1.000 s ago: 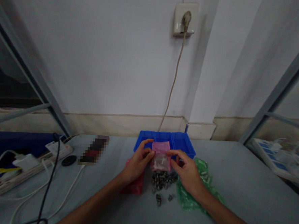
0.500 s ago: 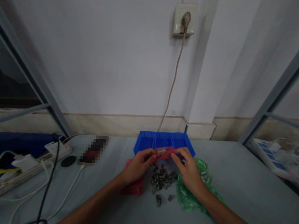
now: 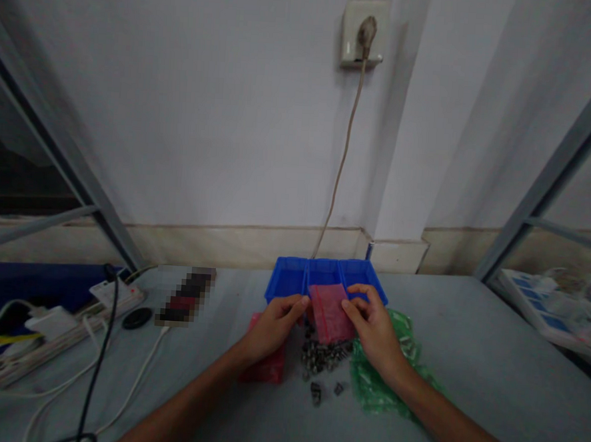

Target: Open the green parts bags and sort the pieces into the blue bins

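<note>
A small pink zip-lock bag [image 3: 333,320] is held up over the pile of metal parts, its red seal line towards the left. My right hand [image 3: 375,326] pinches its right edge between thumb and fingers. At the opposite edge, my left hand [image 3: 274,326] has thumb and forefinger closed; a bit of red plastic shows beside those fingertips. Below the bag lies a heap of small metal fittings [image 3: 319,361], with a few loose pieces [image 3: 315,393] nearer me. Partly under my left hand is a stack of red bags [image 3: 270,369]. Green plastic packaging [image 3: 378,389] lies under my right forearm.
Behind my hands stands a blue three-compartment tray [image 3: 288,277]. To the left are a phone [image 3: 185,297] on a white cable, a black round disc [image 3: 137,318] and a power strip [image 3: 53,333] with cords. A white-and-blue crate [image 3: 535,312] sits beyond the right table edge.
The pink bag has turned from edge-on and folded to flat towards me, hanging lower over the metal parts. Both hands stay nearly in place; my right fingers have shifted slightly along its edge.
</note>
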`<state>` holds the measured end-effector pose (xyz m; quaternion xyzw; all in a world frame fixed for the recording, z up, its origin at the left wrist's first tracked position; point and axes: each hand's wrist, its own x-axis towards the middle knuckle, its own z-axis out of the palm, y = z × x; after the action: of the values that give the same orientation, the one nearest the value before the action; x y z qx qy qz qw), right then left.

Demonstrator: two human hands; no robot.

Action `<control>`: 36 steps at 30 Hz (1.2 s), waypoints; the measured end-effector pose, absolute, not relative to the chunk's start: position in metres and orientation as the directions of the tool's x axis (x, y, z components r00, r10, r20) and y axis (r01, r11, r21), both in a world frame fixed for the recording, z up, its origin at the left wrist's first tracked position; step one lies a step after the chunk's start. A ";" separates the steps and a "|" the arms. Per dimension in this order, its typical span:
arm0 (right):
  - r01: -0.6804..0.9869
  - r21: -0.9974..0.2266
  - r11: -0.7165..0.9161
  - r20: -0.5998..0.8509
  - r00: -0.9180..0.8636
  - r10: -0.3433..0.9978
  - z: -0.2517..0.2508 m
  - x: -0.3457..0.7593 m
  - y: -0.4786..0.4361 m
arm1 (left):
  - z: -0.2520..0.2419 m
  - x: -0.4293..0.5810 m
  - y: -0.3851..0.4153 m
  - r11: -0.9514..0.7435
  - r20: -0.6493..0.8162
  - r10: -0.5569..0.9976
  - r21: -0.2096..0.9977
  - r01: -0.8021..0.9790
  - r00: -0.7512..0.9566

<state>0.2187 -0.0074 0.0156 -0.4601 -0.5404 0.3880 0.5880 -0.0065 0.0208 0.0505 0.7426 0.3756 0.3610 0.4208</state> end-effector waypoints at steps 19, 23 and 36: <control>0.109 -0.954 0.278 0.290 0.108 0.951 0.021 0.218 -0.007 | 0.057 -0.007 0.016 -0.367 0.255 0.857 0.912 0.184 0.447; 0.104 -0.954 0.281 0.293 0.119 0.949 0.017 0.217 -0.007 | 0.054 -0.007 0.018 -0.327 0.251 0.882 0.935 0.136 0.398; 0.090 -0.944 0.319 0.326 0.088 0.941 0.024 0.217 -0.013 | 0.042 -0.005 0.024 -0.269 0.228 0.893 0.962 0.054 0.387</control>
<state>0.2171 -0.0127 0.0239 -0.4545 -0.5673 0.3662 0.5809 -0.0052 0.0240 0.0422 0.6724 0.3522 0.4269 0.4915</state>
